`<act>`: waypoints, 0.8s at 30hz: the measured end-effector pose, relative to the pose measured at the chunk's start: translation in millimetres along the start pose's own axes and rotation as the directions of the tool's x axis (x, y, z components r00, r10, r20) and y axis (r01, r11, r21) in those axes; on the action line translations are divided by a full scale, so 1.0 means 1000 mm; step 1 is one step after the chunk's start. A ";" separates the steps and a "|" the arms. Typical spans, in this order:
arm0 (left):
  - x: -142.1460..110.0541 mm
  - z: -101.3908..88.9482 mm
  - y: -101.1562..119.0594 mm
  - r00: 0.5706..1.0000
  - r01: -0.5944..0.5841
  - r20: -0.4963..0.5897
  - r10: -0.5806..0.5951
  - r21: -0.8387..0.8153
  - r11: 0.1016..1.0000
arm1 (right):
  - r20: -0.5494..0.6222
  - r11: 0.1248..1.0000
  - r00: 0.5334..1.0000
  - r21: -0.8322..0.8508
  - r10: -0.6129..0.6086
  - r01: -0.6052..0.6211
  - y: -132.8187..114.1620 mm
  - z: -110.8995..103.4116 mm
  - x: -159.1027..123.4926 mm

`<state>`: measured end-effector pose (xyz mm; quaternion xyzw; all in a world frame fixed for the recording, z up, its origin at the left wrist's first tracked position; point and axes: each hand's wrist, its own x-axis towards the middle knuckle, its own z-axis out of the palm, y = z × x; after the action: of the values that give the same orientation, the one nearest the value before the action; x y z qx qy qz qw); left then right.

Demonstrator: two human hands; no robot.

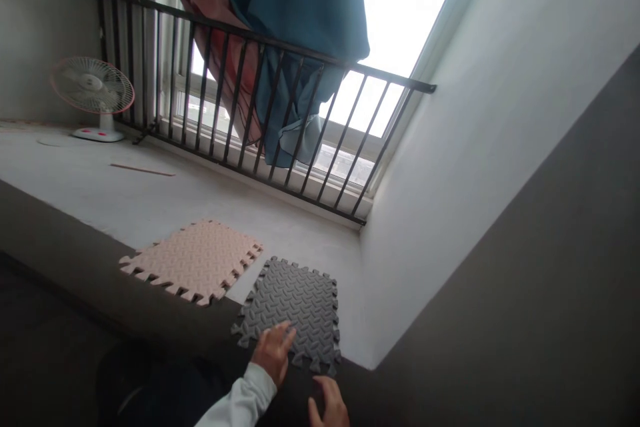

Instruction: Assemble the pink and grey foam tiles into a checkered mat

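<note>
A grey interlocking foam mat tile [293, 303] lies on a pale ledge [150, 200], its near edge hanging over the ledge's dark front. My left hand [273, 349], in a white sleeve, rests on the tile's near edge with fingers curled loosely onto it. My right hand [330, 403] is just below the tile's near right corner, fingers apart, holding nothing. A pink foam mat tile [193, 260] lies to the left of the grey one, separated by a narrow gap.
A black metal railing [260, 113] runs along the window behind the ledge, with teal and pink cloth [300, 7] hanging over it. A small white fan [95, 97] stands at the far left. A thin stick [143, 170] lies on the ledge. A white wall [475, 147] closes the right side.
</note>
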<state>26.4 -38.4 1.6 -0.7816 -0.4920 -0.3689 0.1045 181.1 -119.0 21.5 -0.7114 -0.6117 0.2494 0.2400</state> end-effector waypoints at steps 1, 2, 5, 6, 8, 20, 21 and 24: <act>0.004 -0.005 -0.011 0.982 0.184 0.027 -0.185 0.059 0.981 | -0.035 0.994 0.999 -0.106 -0.038 0.034 -0.003 0.001 0.007; 0.006 -0.008 -0.022 0.932 0.354 0.041 -0.361 0.117 0.928 | -0.060 0.974 0.996 -0.218 -0.069 0.055 -0.008 0.002 0.013; 0.005 -0.009 -0.048 0.682 0.710 0.025 -0.731 0.220 0.669 | -0.027 0.884 0.993 -0.460 -0.111 0.086 -0.025 0.008 0.031; 0.003 -0.007 -0.054 0.613 0.768 0.021 -0.790 0.218 0.602 | 0.018 0.853 0.991 -0.506 -0.134 0.125 -0.031 0.010 0.036; -0.002 -0.003 -0.062 0.551 0.818 0.042 -0.833 0.170 0.549 | 0.132 0.801 0.973 -0.552 -0.191 0.233 -0.042 0.013 0.046; -0.010 0.013 -0.070 0.725 0.684 0.159 -0.670 -0.273 0.676 | 0.144 0.734 0.970 -0.634 -0.197 0.244 -0.046 0.026 0.071; -0.010 0.015 -0.068 0.749 0.656 0.164 -0.641 -0.309 0.688 | 0.135 0.735 0.973 -0.639 -0.185 0.228 -0.043 0.024 0.071; -0.011 0.021 -0.060 0.814 0.567 0.173 -0.554 -0.442 0.695 | 0.121 0.728 0.981 -0.658 -0.150 0.193 -0.032 0.016 0.071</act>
<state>-17.0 -5.7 -32.9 -0.6002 -0.6021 -0.4813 -0.2136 155.4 -43.9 25.6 -0.6828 -0.7301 0.0123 -0.0260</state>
